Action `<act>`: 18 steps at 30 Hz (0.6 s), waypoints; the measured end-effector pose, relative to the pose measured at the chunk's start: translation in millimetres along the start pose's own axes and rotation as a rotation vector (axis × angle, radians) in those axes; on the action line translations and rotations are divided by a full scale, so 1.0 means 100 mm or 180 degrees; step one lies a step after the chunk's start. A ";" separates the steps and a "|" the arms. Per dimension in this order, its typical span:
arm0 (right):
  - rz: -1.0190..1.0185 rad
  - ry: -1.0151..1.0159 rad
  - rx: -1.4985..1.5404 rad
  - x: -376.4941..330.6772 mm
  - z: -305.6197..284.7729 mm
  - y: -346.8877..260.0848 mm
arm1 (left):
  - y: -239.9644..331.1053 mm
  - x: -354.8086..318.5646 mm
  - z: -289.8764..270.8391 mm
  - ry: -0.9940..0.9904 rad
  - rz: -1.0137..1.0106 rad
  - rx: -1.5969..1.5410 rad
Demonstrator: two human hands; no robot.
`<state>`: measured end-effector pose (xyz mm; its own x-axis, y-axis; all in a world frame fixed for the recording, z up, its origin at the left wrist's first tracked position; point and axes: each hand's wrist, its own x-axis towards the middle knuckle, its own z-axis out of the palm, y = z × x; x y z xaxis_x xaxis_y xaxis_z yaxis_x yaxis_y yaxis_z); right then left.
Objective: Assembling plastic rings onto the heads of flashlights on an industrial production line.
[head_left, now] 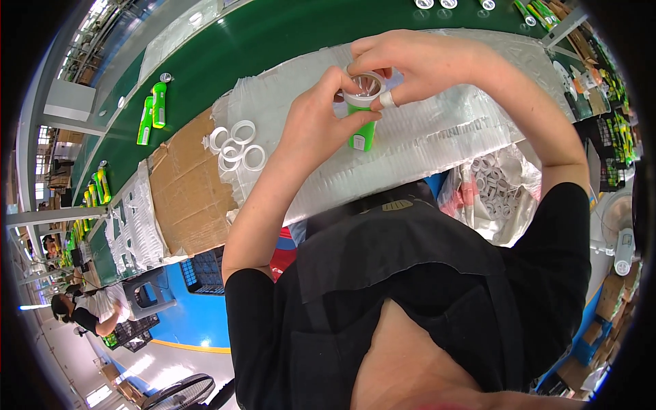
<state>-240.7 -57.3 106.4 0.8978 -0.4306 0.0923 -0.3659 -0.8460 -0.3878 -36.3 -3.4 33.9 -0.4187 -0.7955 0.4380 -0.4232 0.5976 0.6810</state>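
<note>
Green bench [273,35], toward its near edge: our left fingers [355,121] and right fingers [408,90] pinch the white ring [357,100] on a green flashlight [362,139]; loose rings [264,158] lie leftward.

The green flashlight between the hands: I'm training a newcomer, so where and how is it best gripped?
Probably by the lower barrel, wrapped from the near side: it's upright and that part lies exposed, while the left hand and right hand crowd the white ring on top.

Green flashlight [365,131] partly hidden, lamp heads [447,3] cropped
</note>
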 end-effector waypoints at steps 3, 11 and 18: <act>0.0106 -0.0218 -0.0096 0.02 0.01 0.01 | -0.01 0.01 0.02 0.0015 0.0003 -0.0075; 0.0557 -0.0070 -0.0229 -0.03 0.08 -0.02 | 0.03 0.07 0.02 -0.0108 -0.0055 -0.0055; 0.1747 0.0425 -0.0532 0.00 0.21 -0.16 | -0.06 0.12 0.09 0.0028 0.0289 -0.0035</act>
<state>-230.2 -37.1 93.5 0.5314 -0.8463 0.0378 -0.8118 -0.5215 -0.2628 -46.0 -15.4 29.8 -0.4478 -0.7391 0.5032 -0.3751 0.6661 0.6447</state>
